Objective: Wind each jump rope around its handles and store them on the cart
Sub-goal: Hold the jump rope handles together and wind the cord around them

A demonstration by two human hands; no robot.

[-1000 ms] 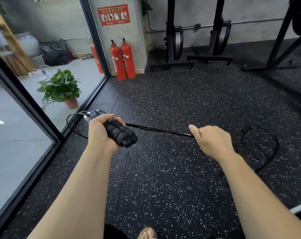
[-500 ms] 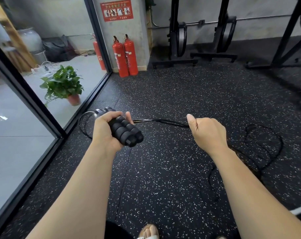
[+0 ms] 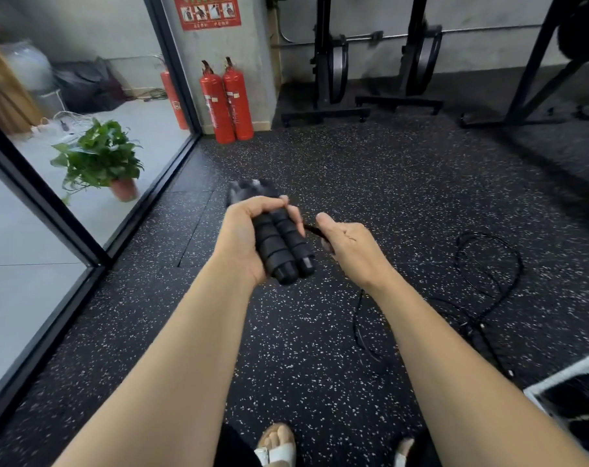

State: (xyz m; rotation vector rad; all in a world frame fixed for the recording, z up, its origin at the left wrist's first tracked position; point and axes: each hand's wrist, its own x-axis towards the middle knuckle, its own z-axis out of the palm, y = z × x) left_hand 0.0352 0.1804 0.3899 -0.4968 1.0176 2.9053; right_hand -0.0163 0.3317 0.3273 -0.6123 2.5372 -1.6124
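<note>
Speckled black rubber floor (image 3: 353, 183); fire extinguishers (image 3: 225, 102) upper centre. Left hand (image 3: 249, 237) grips both handles (image 3: 283, 247); right hand (image 3: 350, 247) pinches rope (image 3: 311, 229), now nearer the left than before.

Two handles (image 3: 270, 246), three extinguishers (image 3: 216, 102)

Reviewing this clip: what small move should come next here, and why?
Probably the right hand should loop the thin black cord it pinches around the two black ribbed foam handles gripped in the left hand: much cord lies loose on the speckled rubber floor.
</note>
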